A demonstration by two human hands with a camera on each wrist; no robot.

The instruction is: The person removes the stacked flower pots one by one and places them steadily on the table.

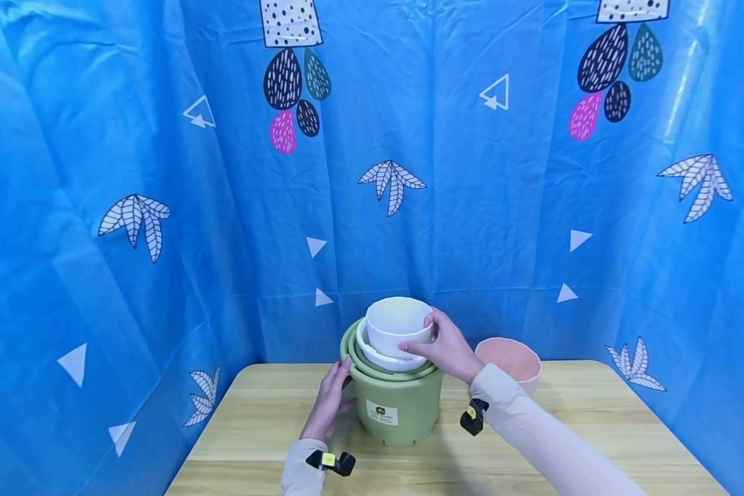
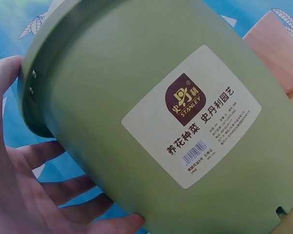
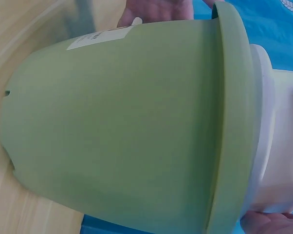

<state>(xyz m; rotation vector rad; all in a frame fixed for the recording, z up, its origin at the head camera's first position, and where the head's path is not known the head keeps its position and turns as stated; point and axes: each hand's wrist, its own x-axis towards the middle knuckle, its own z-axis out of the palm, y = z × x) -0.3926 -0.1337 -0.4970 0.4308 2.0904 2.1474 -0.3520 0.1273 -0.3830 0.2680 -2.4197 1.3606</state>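
Note:
A large green flower pot (image 1: 418,406) stands upright with smaller pots nested in its mouth. Inside the outer green rim is a second green rim, and within that a white pot's rim (image 1: 372,355). On top, rising above the others, is a white flower pot (image 1: 387,342), which my right hand (image 1: 449,350) pinches at its right side. My left hand (image 1: 327,401) rests against the green pot's left side, its thumb near the rim and its fingers spread along the wall. The lower parts of the nested pots are hidden.
A pink pot (image 1: 510,358) stands at the right rear, partly behind my right forearm. The green pot carries a white printed label (image 2: 190,117). Under everything is a wooden table (image 1: 254,441), with a blue patterned curtain (image 1: 372,255) behind and at both sides.

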